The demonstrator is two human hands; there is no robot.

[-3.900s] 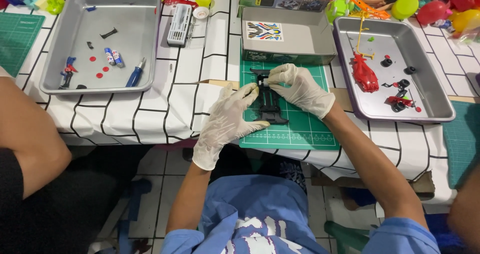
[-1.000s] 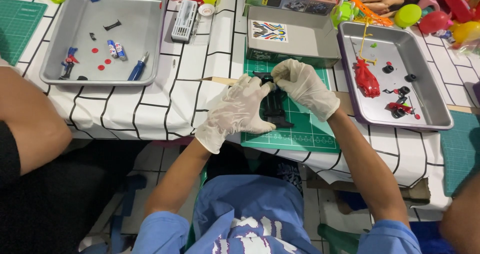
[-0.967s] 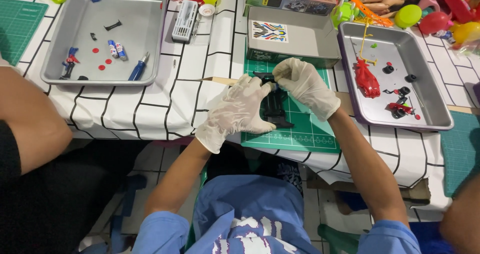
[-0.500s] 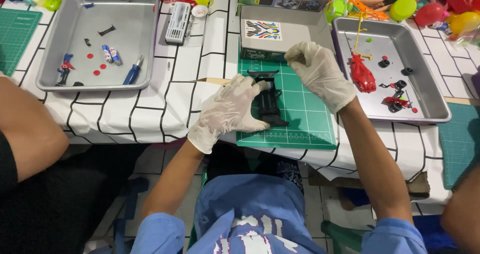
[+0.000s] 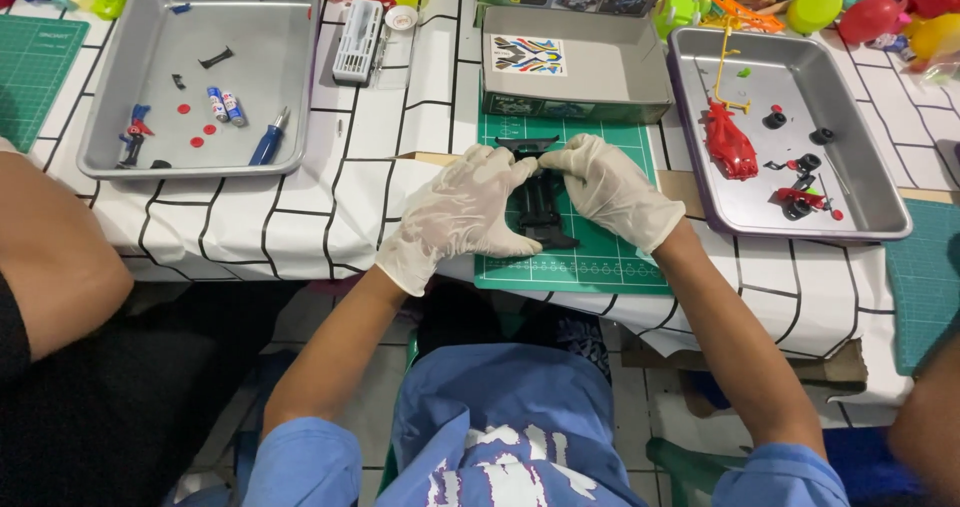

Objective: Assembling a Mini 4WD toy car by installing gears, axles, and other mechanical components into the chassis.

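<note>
At the centre of the frame, the gloved left hand (image 5: 462, 217) and gloved right hand (image 5: 612, 189) each have their grip closed on a black toy car chassis (image 5: 540, 202), which rests on a green cutting mat (image 5: 600, 257). The mat lies on a tabletop covered by a white cloth with black lines (image 5: 360, 187), above a tiled floor (image 5: 330, 317). A grey tray (image 5: 290, 77) of small parts sits upper left, another grey tray (image 5: 860, 147) with a red car body (image 5: 730, 145) upper right, and an open grey box (image 5: 600, 67) just beyond the mat.

Far left: metal tray (image 5: 295, 77) containing blue-handled screwdriver (image 5: 268, 138), two batteries (image 5: 225, 105) and small red discs. Far centre: open grey box (image 5: 610, 67) holding sticker sheet (image 5: 528, 54). Right: metal tray (image 5: 860, 147) containing red car body shell (image 5: 730, 145) and black wheels.
</note>
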